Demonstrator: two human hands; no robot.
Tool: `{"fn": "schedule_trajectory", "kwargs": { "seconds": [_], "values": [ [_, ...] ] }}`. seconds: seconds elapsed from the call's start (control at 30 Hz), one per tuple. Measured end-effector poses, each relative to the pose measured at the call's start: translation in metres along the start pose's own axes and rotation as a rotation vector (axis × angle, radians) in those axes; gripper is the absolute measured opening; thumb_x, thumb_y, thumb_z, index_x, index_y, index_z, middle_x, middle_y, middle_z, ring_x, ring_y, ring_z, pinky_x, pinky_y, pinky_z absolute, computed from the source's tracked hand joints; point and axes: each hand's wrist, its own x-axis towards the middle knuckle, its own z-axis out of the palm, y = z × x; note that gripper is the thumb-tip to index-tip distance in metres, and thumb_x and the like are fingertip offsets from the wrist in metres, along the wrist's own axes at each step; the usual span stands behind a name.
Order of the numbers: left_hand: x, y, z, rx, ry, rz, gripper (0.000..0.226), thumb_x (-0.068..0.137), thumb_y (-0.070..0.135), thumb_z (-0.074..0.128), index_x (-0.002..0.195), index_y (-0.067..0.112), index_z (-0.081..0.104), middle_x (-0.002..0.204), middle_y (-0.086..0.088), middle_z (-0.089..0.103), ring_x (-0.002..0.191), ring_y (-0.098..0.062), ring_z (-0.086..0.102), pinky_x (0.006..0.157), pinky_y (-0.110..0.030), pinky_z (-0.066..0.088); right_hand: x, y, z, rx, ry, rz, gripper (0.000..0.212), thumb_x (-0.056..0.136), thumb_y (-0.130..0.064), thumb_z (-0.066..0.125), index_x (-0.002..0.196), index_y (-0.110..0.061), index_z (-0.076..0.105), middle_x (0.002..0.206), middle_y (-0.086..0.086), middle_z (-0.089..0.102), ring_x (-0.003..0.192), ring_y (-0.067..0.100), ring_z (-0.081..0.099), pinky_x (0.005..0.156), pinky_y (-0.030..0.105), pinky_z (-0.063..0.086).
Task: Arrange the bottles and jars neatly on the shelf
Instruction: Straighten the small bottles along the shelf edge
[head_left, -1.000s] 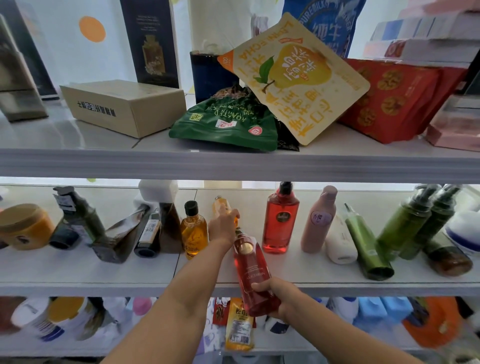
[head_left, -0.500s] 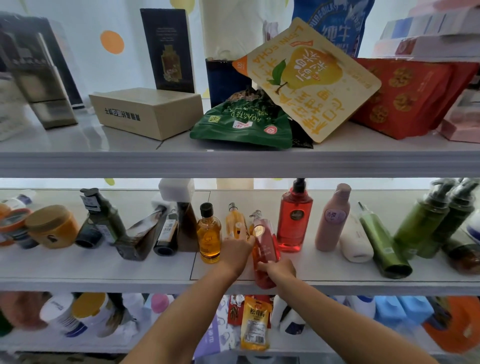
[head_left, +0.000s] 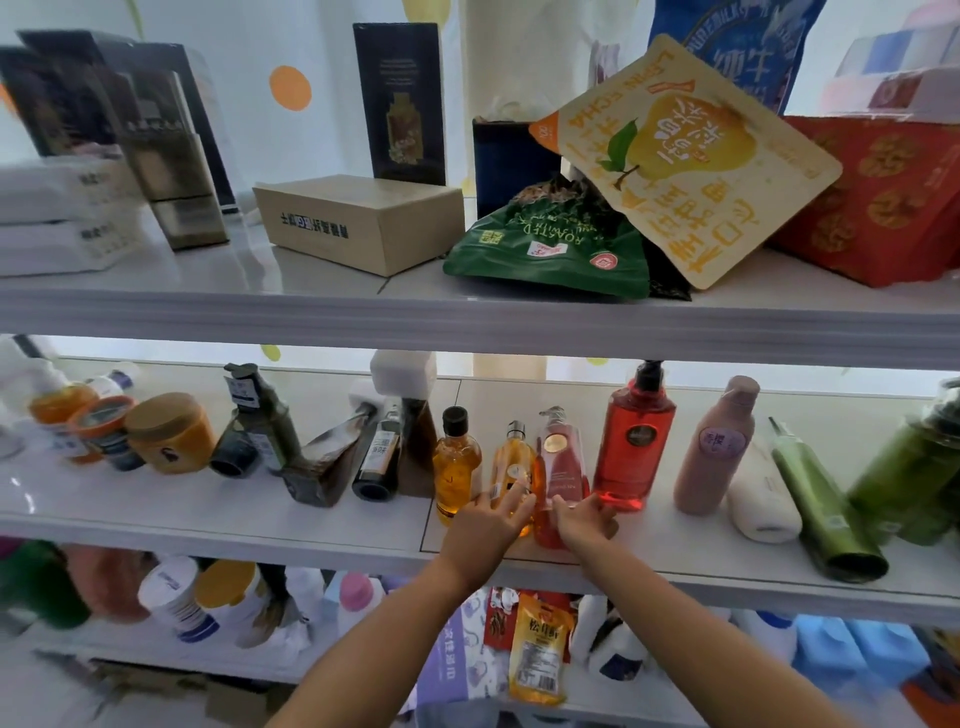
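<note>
The pink bottle (head_left: 563, 467) is stood on the shelf (head_left: 337, 519) between two spread grips, the left grip (head_left: 488, 519) and right grip (head_left: 584, 519), touched low. If bumped, it could be tipped onto the orange bottle (head_left: 511, 462) beside the left grip.

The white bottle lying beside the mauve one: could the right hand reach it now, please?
Probably yes: the white bottle lies near the shelf front, nothing stands before it, and the right hand is nearby on its left.
</note>
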Motion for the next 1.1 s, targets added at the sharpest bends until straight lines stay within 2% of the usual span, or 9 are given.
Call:
{"fn": "schedule_trajectory", "kwargs": {
  "seconds": [0.13, 0.27, 0.37, 0.57, 0.73, 0.83, 0.93, 1.03, 1.1],
  "values": [
    [-0.023, -0.003, -0.004, -0.058, 0.115, -0.035, 0.061, 0.06, 0.021, 0.087, 0.109, 0.019, 0.051, 0.104, -0.004, 0.066, 0.085, -0.017, 0.067, 0.062, -0.022, 0.054, -0.013, 0.005, 0.005, -0.113, 0.174, -0.145, 0.057, 0.093, -0.035, 0.051, 0.137, -0.005, 0.03, 0.143, 0.017, 0.028, 0.127, 0.031, 0.033, 0.103, 0.04, 0.037],
    [-0.035, -0.012, -0.008, -0.268, 0.107, -0.625, 0.042, 0.081, 0.04, 0.071, 0.104, 0.015, 0.047, 0.095, -0.004, 0.06, 0.079, -0.016, 0.062, 0.062, -0.026, 0.051, -0.025, 0.015, 0.015, -0.304, 0.224, -0.806, 0.064, 0.079, -0.027, 0.067, 0.136, -0.02, 0.038, 0.139, 0.006, 0.037, 0.122, 0.026, 0.044, 0.091, 0.034, 0.048],
    [-0.031, -0.019, -0.012, -0.4, -0.053, -0.915, 0.053, 0.089, 0.052, 0.055, 0.123, 0.014, 0.038, 0.113, -0.006, 0.059, 0.102, -0.023, 0.061, 0.079, -0.034, 0.051, -0.027, 0.019, 0.019, -0.527, -0.009, -0.982, 0.065, 0.082, -0.025, 0.062, 0.141, -0.027, 0.035, 0.152, 0.002, 0.024, 0.138, 0.028, 0.029, 0.102, 0.037, 0.042],
    [-0.005, -0.022, -0.015, -0.502, -0.109, -0.966, 0.039, 0.094, 0.044, 0.049, 0.118, 0.015, 0.039, 0.107, -0.011, 0.065, 0.096, -0.028, 0.065, 0.08, -0.038, 0.052, -0.025, 0.007, 0.022, -0.594, 0.02, -1.076, 0.069, 0.08, 0.006, 0.058, 0.139, -0.026, 0.042, 0.151, 0.001, 0.034, 0.14, 0.029, 0.03, 0.095, 0.039, 0.051],
    [0.012, -0.021, -0.016, -0.507, -0.147, -1.001, 0.04, 0.097, 0.042, 0.043, 0.124, 0.015, 0.035, 0.109, -0.012, 0.064, 0.097, -0.029, 0.065, 0.082, -0.04, 0.053, -0.019, -0.006, 0.023, -0.624, 0.002, -1.02, 0.07, 0.087, 0.003, 0.049, 0.146, -0.029, 0.028, 0.156, -0.004, 0.016, 0.145, 0.023, 0.013, 0.107, 0.036, 0.041],
    [0.012, -0.027, -0.023, -0.474, -0.22, -0.962, 0.034, 0.099, 0.035, 0.038, 0.125, 0.014, 0.036, 0.112, -0.014, 0.063, 0.101, -0.032, 0.063, 0.081, -0.039, 0.049, -0.017, -0.007, 0.027, -0.622, 0.072, -1.029, 0.068, 0.078, 0.002, 0.063, 0.138, -0.023, 0.046, 0.148, 0.003, 0.038, 0.138, 0.029, 0.033, 0.104, 0.038, 0.044],
    [-0.011, -0.045, -0.028, -0.318, -0.296, -0.846, 0.023, 0.1, 0.023, 0.035, 0.117, 0.012, 0.045, 0.112, -0.013, 0.063, 0.1, -0.031, 0.063, 0.08, -0.038, 0.049, -0.028, -0.003, 0.036, -0.571, 0.211, -1.111, 0.059, 0.053, 0.001, 0.082, 0.108, -0.015, 0.07, 0.11, 0.004, 0.067, 0.102, 0.025, 0.065, 0.085, 0.035, 0.056],
    [-0.034, -0.076, -0.029, -0.254, -0.165, -0.85, 0.02, 0.099, 0.017, 0.037, 0.111, 0.012, 0.052, 0.111, -0.008, 0.063, 0.1, -0.026, 0.063, 0.078, -0.036, 0.05, -0.053, 0.0, 0.06, -0.468, 0.14, -1.25, 0.046, 0.056, 0.002, 0.078, 0.095, -0.02, 0.068, 0.099, -0.003, 0.065, 0.088, 0.015, 0.066, 0.067, 0.02, 0.058],
    [-0.04, -0.098, -0.026, -0.27, -0.069, -0.853, 0.021, 0.099, 0.016, 0.042, 0.118, 0.013, 0.051, 0.119, -0.007, 0.058, 0.106, -0.022, 0.059, 0.081, -0.032, 0.05, -0.065, -0.001, 0.087, -0.464, 0.01, -1.233, 0.048, 0.062, 0.008, 0.072, 0.1, -0.02, 0.066, 0.104, -0.004, 0.061, 0.091, 0.013, 0.065, 0.069, 0.017, 0.057]
  ]
}}
